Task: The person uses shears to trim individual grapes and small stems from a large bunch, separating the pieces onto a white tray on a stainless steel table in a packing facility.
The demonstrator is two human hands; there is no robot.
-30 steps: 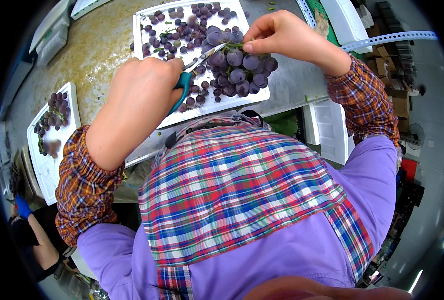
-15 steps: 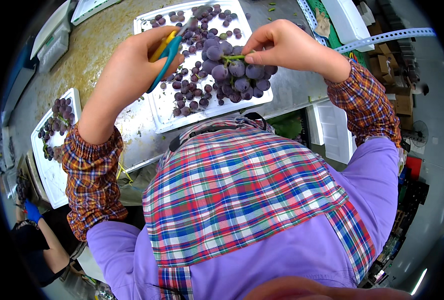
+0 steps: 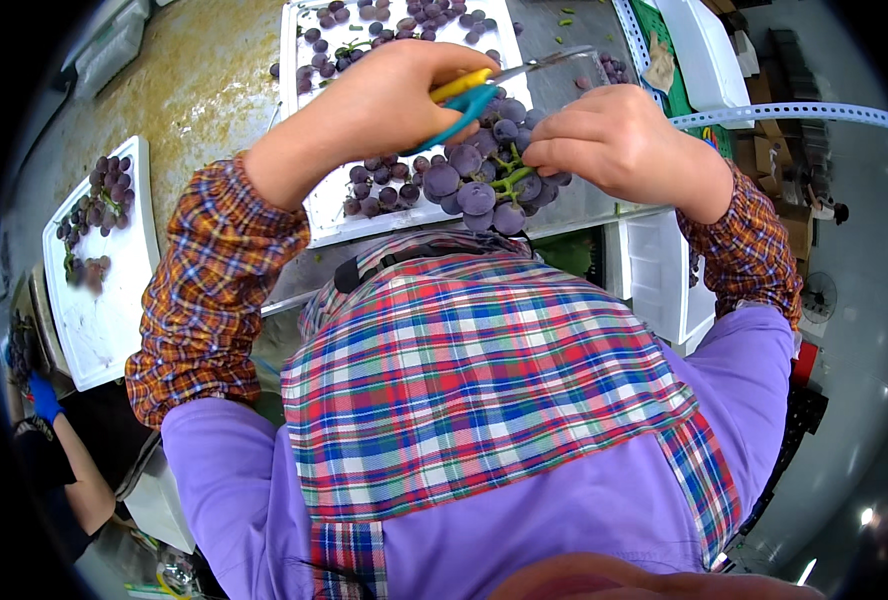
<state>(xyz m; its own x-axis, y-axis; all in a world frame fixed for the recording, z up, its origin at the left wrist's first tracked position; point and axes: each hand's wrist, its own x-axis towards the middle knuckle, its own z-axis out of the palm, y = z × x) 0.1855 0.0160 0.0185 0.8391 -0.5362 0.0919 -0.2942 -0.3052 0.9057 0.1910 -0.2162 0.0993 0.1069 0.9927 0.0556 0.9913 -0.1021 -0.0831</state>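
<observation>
While the left hand (image 3: pixel 389 98) is gripping one pair of scissors (image 3: pixel 471 103) (two-coloured handles), the right hand (image 3: pixel 619 145) is pinching one grape bunch (image 3: pixel 476 197) above one tray's (image 3: pixel 329 231) near right corner.

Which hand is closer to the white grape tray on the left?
Left. The left hand, holding scissors, is right of the tray; the right hand, at the grapes, is farther right.

Centre: a tray (image 3: pixel 324 226) on the surface (image 3: pixel 194 90), loose grapes (image 3: pixel 434 14) on it. Over its near right part: a bunch (image 3: pixel 477 198), between the left hand (image 3: pixel 389 100), with scissors (image 3: pixel 477 100), and the right hand (image 3: pixel 609 140). Left: a second tray (image 3: pixel 114 325) with clusters (image 3: pixel 114 187) in it.
</observation>
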